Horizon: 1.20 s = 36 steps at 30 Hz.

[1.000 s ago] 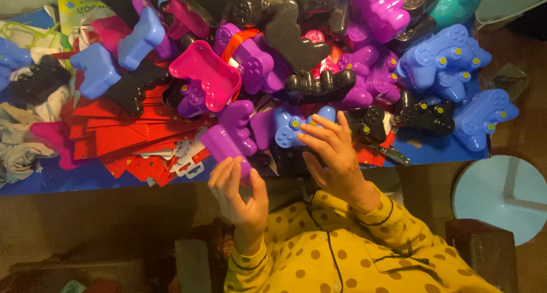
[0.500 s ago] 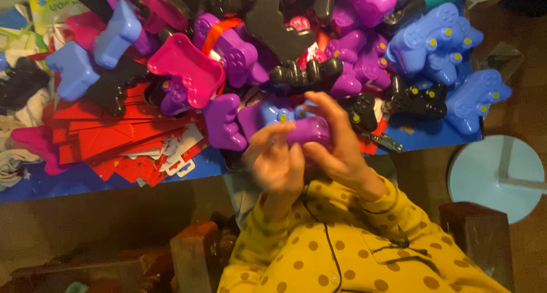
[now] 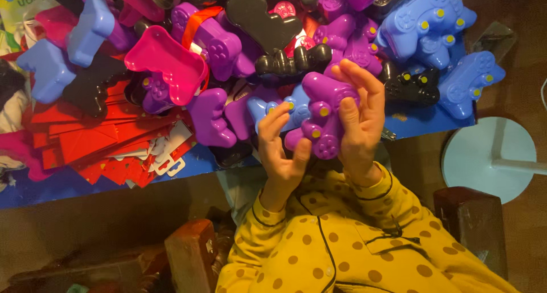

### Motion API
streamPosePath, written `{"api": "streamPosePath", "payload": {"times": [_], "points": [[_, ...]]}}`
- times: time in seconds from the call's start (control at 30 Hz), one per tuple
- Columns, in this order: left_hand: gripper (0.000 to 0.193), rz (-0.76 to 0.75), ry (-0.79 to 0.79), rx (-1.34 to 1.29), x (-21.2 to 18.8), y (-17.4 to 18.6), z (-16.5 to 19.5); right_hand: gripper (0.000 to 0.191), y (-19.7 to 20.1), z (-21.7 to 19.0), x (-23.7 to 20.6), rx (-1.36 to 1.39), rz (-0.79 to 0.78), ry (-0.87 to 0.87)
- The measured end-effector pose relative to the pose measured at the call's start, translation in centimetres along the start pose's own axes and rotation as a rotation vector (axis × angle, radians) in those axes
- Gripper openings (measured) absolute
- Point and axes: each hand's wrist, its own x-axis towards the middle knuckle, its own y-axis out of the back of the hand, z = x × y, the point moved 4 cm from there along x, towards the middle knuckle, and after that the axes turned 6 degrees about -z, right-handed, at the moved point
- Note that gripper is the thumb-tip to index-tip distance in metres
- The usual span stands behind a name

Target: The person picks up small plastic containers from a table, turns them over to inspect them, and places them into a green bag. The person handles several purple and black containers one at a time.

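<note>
A heap of flat red cardboard backing cards (image 3: pixel 97 139) lies well left of the grip. White hang-tabs (image 3: pixel 168 162) edge it. A green-and-yellow printed package (image 3: pixel 17 8) sits farther left, at the top corner.

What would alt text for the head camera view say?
Two hands hold a purple toy game controller with yellow buttons: right hand wrapped around it, left hand at its lower edge. Behind it, a blue table bears a heap of purple, blue, black and pink controller shells and red cards.

Purple controller (image 3: pixel 323 117) partly behind the right hand (image 3: pixel 358 122) — top pile cut off by the frame edge.
</note>
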Motion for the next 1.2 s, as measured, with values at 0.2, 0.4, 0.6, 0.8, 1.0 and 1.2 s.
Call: {"api": "streamPosePath", "payload": {"times": [0.2, 0.4, 0.6, 0.8, 1.0, 1.2], "points": [[0.092, -0.169, 0.113, -0.095, -0.3, -0.6, 0.8, 0.042, 0.1, 0.6, -0.2, 0.270, 0.092, -0.106], [0.092, -0.164, 0.270, -0.408, -1.4, -1.3, 0.3, 0.044, 0.3, 0.7, -0.8, 0.368, 0.107, -0.101], [0.083, -0.114, 0.358, -0.529, -1.7, -1.2, 0.0, 0.048, 0.5, 0.6, -1.3, 0.364, 0.071, -0.037], [0.077, -0.104, 0.351, -0.508, -1.4, -1.0, 0.2, 0.046, 0.4, 0.4, -1.6, 0.323, 0.053, -0.009], [0.078, -0.051, 0.333, -0.534, -1.5, -0.6, 0.3, 0.047, 0.1, 0.3, -1.7, 0.224, -0.011, -0.001], [0.079, 0.031, 0.315, -0.505, -1.6, -0.3, -0.1, 0.050, 0.2, 0.3, -1.7, 0.120, -0.062, 0.021]]}}
